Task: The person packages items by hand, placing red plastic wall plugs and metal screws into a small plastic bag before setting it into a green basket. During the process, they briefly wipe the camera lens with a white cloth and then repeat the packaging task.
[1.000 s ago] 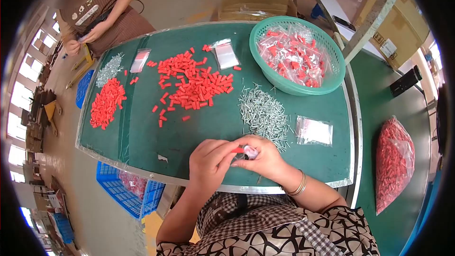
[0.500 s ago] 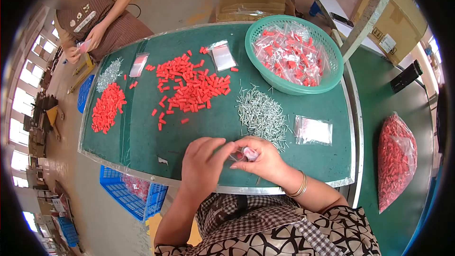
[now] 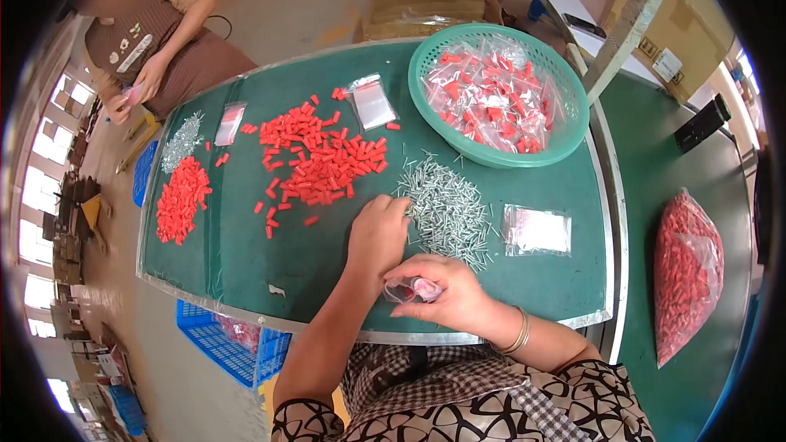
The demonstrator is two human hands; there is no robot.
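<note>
My right hand [image 3: 449, 292] pinches a small clear bag [image 3: 396, 289] between thumb and curled fingers, just above the near edge of the green table [image 3: 237, 250]. The bag's loose end points to my left, and there seems to be something red inside, though my fingers and the shiny plastic make that hard to read.

My left hand [image 3: 378, 233] is at the left edge of the heap of screws [image 3: 446, 209], back of the hand up and fingers bent toward them. I cannot tell whether the fingertips pinch a screw.

Beyond that hand, to the left, lies a loose heap of red plugs [image 3: 319, 164], with a pack of flat bags [image 3: 372, 103] at its far side. Another pack of bags [image 3: 536, 231] lies just right of the screws. At the far right of the table a green basket [image 3: 491, 155] holds filled bags [image 3: 495, 94].

Across the table's far left corner, a co-worker [image 3: 151, 57] holds something small in both hands, near a smaller pile of red plugs [image 3: 182, 200].
</note>
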